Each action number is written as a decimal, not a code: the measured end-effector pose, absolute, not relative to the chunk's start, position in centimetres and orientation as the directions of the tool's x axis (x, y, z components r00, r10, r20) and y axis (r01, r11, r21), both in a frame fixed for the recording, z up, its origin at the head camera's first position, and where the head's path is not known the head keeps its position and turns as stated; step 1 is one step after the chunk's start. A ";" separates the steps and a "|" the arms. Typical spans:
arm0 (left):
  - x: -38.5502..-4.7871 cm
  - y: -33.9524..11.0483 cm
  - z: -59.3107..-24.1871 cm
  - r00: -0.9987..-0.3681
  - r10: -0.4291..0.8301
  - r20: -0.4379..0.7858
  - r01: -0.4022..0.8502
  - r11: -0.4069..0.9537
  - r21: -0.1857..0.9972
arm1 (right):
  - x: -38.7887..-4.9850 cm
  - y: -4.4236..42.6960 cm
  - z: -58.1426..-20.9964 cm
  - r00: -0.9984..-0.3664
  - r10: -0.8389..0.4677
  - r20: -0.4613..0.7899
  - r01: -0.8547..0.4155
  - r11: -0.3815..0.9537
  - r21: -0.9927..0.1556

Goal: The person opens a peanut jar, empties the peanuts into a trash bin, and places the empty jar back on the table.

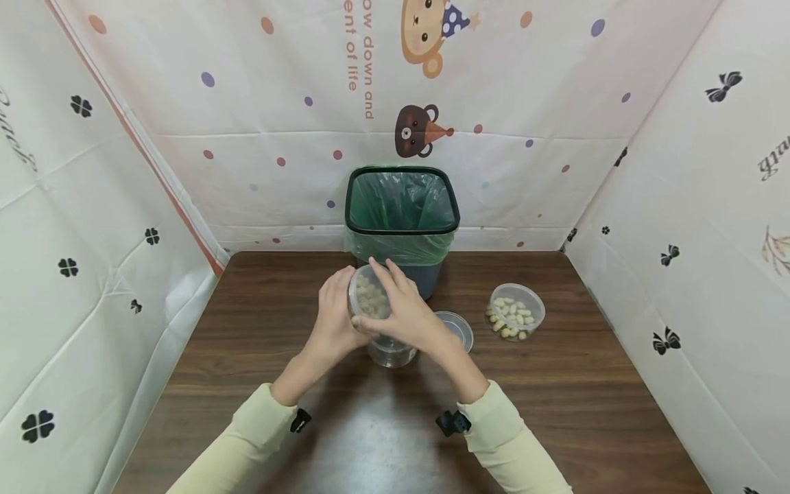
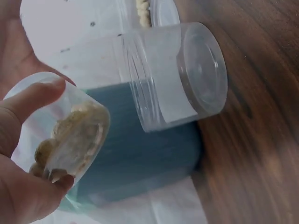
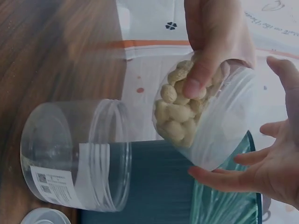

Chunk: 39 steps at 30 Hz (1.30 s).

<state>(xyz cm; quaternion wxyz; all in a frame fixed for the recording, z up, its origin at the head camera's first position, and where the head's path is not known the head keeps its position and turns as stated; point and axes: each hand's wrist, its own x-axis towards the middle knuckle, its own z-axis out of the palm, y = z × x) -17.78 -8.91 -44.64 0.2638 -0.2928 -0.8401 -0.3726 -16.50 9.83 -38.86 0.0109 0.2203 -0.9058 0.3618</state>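
A clear round tub of pale nuts is held tilted above an empty clear jar with a white label. My left hand grips the tub; in the right wrist view its thumb presses the tub's side. My right hand is spread over the tub's other side, and in the right wrist view its fingers look straight and touch or nearly touch the rim. The jar stands upright below both hands, its opening partly hidden by them in the head view.
Behind the jar stands a dark bin lined with a green bag. A round clear lid lies to the jar's right. Farther right is a second tub with nuts. Patterned sheets surround the wooden table.
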 end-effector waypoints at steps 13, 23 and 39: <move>-16.1 -7.6 -43.8 -0.588 0.402 0.702 0.734 0.630 0.254 | -16.2 11.6 -38.9 -0.864 -0.445 0.235 -0.472 0.554 -0.686; -16.7 -8.0 -43.3 -0.519 0.501 0.692 0.759 0.643 0.103 | -15.8 12.1 -40.3 -0.787 -0.464 0.407 -0.611 0.491 -0.621; -17.7 -7.0 -41.4 -0.564 0.525 0.637 0.752 0.645 0.135 | -16.5 13.5 -40.2 -0.664 -0.508 0.549 -0.747 0.482 -0.458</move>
